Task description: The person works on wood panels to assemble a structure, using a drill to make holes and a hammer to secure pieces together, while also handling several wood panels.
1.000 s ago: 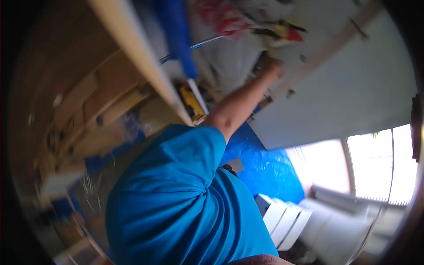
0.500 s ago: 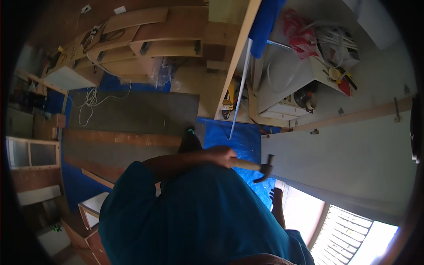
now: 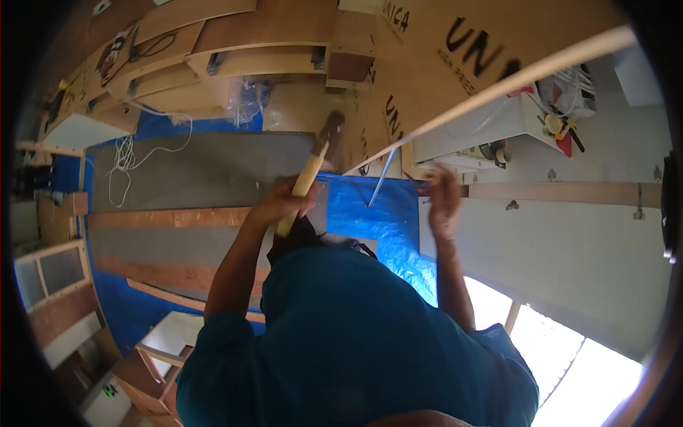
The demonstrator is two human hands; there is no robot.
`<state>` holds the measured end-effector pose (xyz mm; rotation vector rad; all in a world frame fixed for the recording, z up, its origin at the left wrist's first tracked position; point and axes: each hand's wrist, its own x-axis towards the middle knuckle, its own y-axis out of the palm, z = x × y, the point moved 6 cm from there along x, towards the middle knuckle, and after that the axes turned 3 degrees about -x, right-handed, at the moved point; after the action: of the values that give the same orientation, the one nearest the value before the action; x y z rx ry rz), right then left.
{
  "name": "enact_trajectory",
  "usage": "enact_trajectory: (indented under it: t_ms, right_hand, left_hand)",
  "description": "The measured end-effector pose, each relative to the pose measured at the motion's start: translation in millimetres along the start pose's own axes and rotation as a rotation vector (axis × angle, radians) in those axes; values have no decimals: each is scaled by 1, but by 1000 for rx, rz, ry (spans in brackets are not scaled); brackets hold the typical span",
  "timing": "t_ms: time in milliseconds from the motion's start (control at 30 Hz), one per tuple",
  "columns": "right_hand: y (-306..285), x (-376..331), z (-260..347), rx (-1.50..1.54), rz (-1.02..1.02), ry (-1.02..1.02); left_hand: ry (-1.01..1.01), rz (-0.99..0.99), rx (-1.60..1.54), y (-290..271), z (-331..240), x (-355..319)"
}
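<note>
My left hand [image 3: 282, 205] is wrapped round the wooden handle of a hammer [image 3: 307, 176]. The tool is upright in front of my body, its blurred dark head uppermost, beside a brown wooden panel [image 3: 420, 78] with dark lettering. My right hand [image 3: 445, 206] is raised to the right, near the panel's lower end and a white door-like board [image 3: 541, 242] with hinges. Motion smears its fingers, so whether they hold anything cannot be made out. Between the hands, a thin pale rod [image 3: 383, 176] slants over a blue tarp [image 3: 356, 210].
Long grey boards [image 3: 213, 167] lie to the left, with a coiled white cable [image 3: 124, 160] over them. Wooden cabinet frames [image 3: 263, 60] stand at the far side. Past the panel's pale edge is a white cabinet [image 3: 484, 128] with tools on it. A framed glass piece [image 3: 53, 270] is far left.
My left hand has swung the hammer from pointing right to upright on the left. My right hand has risen from low at my side. The panel's lettered face now shows broadly.
</note>
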<state>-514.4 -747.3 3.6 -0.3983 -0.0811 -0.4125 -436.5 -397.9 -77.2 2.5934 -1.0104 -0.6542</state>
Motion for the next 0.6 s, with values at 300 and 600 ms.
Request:
enact_trajectory:
  t_ms: [300, 600]
  right_hand:
    - [11, 118, 222, -185, -556, -611]
    - [17, 118, 211, -259, -1040, -268]
  left_hand:
    - [234, -409, 343, -117, -149, 181]
    - [136, -439, 1061, -143, -133, 316]
